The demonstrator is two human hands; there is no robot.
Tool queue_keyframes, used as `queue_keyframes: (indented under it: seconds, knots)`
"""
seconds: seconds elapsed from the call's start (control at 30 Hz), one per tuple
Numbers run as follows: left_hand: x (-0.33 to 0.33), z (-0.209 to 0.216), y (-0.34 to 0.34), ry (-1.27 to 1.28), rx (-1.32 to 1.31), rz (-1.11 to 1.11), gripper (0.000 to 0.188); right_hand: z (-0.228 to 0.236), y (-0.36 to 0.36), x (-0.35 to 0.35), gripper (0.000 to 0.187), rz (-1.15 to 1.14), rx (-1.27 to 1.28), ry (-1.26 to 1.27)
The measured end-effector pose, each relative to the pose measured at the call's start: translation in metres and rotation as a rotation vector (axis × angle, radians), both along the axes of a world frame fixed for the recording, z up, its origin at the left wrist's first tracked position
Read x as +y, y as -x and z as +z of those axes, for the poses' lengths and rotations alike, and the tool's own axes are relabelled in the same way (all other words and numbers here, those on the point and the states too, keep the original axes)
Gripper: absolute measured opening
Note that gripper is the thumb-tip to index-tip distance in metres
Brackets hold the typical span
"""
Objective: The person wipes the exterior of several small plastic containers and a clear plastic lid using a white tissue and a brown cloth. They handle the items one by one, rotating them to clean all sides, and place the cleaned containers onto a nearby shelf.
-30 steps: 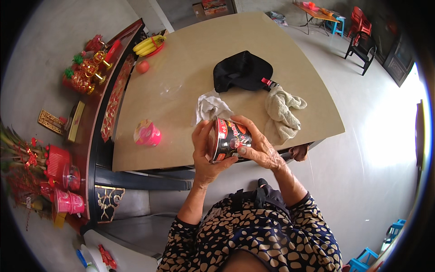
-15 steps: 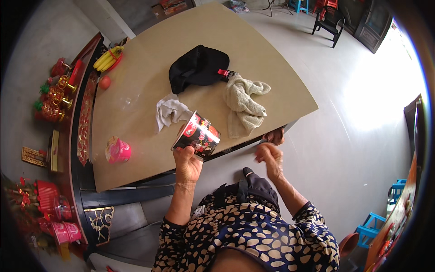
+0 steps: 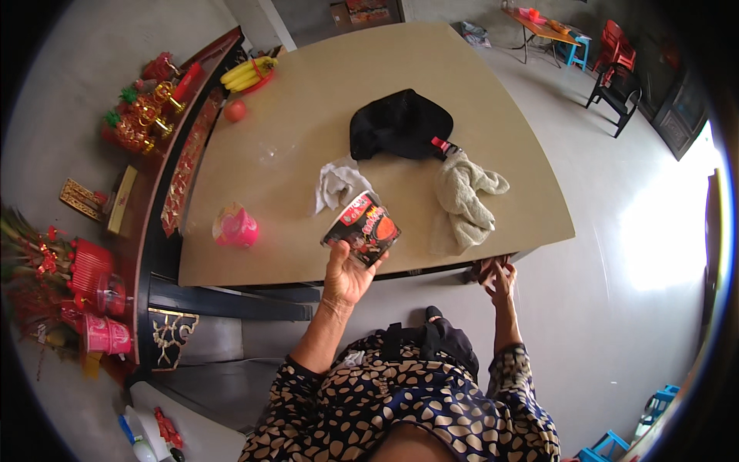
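1. Left hand (image 3: 351, 281): fingers curled around the lower part of a black-and-red food cup (image 3: 363, 231); thumb up along the cup's left side, other fingertips showing at its lower right. Grip is closed on the cup.
2. Cup position: held in the air in front of the near edge of the bench (image 3: 308, 85), tilted, mouth toward the upper left (contents cannot be made out from this angle).
3. Right hand (image 3: 502, 283): well apart from the cup, at the near right part of the bench, beside a dark brown item (image 3: 485, 271) below the edge. Fingers partly bent and slightly spread; cannot tell whether they have hold of that item.
4. On the bench, beyond the cup: crumpled white cloth (image 3: 339, 185); black cap (image 3: 400, 123) farther back; pale green towel (image 3: 466, 200) bunched to the right, its upper end by the cap's strap.
5. Bench, left side: pink cup (image 3: 237, 225) near the front; round red fruit (image 3: 235, 111) farther back; bananas (image 3: 245, 75) on a red dish (image 3: 265, 80) at the far left.
6. Surroundings: black armchair (image 3: 614, 96) on the floor, upper right.
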State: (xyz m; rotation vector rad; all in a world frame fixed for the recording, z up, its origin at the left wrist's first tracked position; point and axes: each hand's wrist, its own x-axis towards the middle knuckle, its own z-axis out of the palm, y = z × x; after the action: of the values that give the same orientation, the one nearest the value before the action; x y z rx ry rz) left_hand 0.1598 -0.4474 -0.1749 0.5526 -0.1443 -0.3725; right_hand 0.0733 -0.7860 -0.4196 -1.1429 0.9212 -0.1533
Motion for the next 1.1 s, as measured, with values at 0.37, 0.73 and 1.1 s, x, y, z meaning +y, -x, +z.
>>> queue_keyframes:
  seconds: [0.37,0.73,1.1]
  knots:
    - [0.032,-0.01,0.005,-0.034,0.034,0.094,0.062,0.021,0.012,0.048,0.037,0.994,0.065,1.157]
    - [0.037,0.029,0.03,-0.101,-0.152,0.276,0.075,0.328,-0.01,0.201,0.029,0.282,-0.648,0.417]
    - [0.046,0.033,0.04,-0.131,-0.176,0.279,0.075,0.327,-0.067,0.228,0.043,0.801,-1.204,0.614]
